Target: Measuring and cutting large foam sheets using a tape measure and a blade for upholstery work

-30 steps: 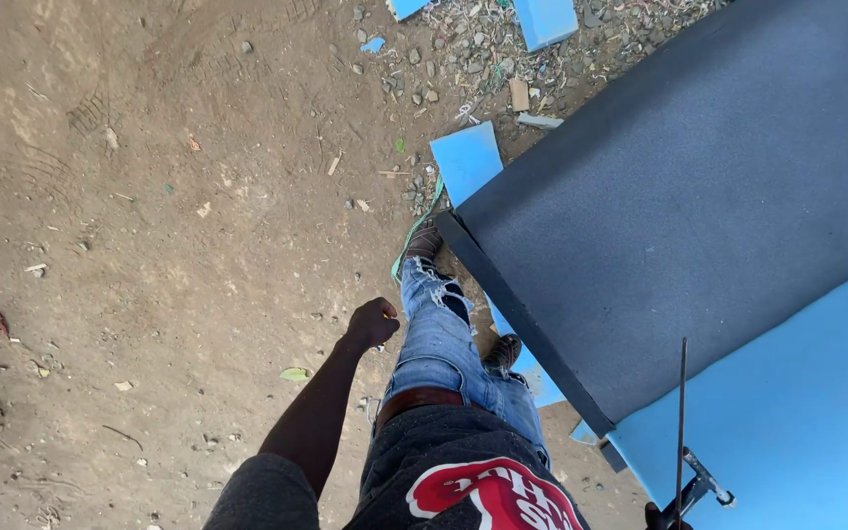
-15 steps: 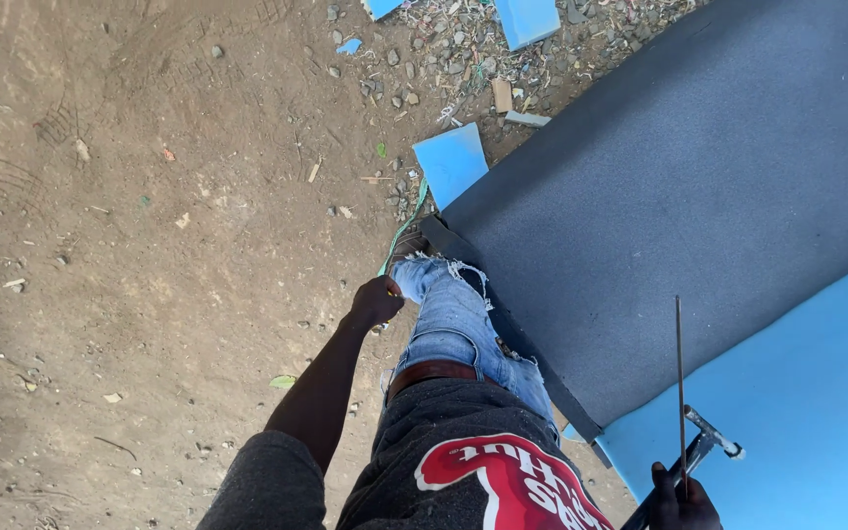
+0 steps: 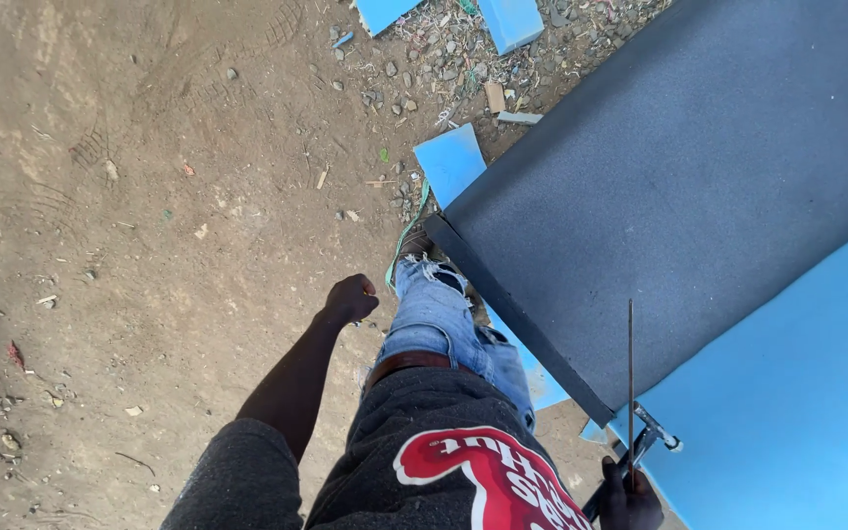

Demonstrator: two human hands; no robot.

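Observation:
I am standing on bare dirt, looking down at my ripped blue jeans (image 3: 436, 324) and dark printed shirt. My left hand (image 3: 350, 297) hangs beside my left thigh, curled into a fist; nothing clearly shows in it. My right hand (image 3: 630, 499), at the bottom edge, grips the handle of a metal-framed saw (image 3: 629, 378). Its thin blade points straight up over the corner of a dark grey foam slab (image 3: 679, 177). A bright blue foam sheet (image 3: 797, 393) lies against the slab's near side, just right of the saw.
Blue foam offcuts (image 3: 450, 162) lie at the slab's far corner, with more (image 3: 509, 20) at the top among stones and wood scraps. A green strap (image 3: 402, 240) trails by my foot. Brown dirt ground (image 3: 149, 245) spreads to the left, marked with shoe prints.
My right hand has come up into view at the bottom edge with the saw. My left fist has swung slightly left and my legs have shifted in a step.

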